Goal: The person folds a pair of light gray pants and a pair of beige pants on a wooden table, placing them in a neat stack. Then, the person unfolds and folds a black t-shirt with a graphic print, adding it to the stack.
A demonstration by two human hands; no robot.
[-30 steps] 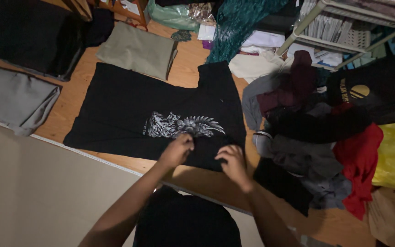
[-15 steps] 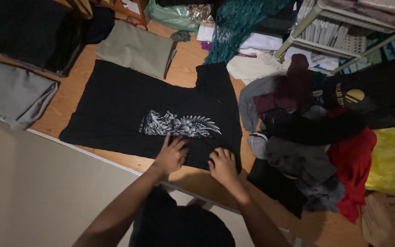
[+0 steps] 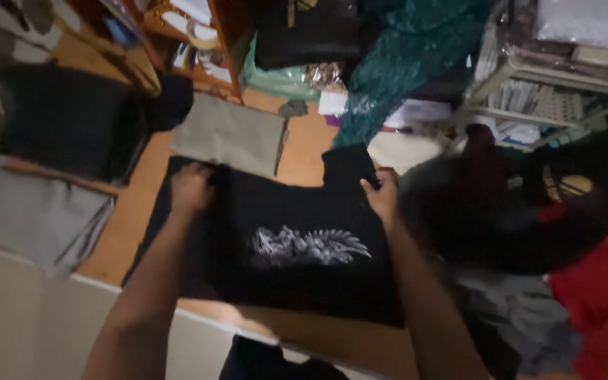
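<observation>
A black T-shirt [image 3: 283, 239] with a pale printed design on its chest lay spread flat on the wooden floor [image 3: 131, 211], in front of the person. Both arms reached out to its far edge. The left hand [image 3: 190, 188] rested on the shirt's far left corner, fingers curled onto the cloth; the picture was too blurred to tell whether its grip pinched the fabric. The right hand [image 3: 383, 193] was at the far right part of the shirt, its grip closed on a fold of the black cloth. A folded beige garment [image 3: 230, 134] lay just beyond the shirt. A heap of dark, grey and red clothes [image 3: 522, 239] lay to the right, just beside it.
</observation>
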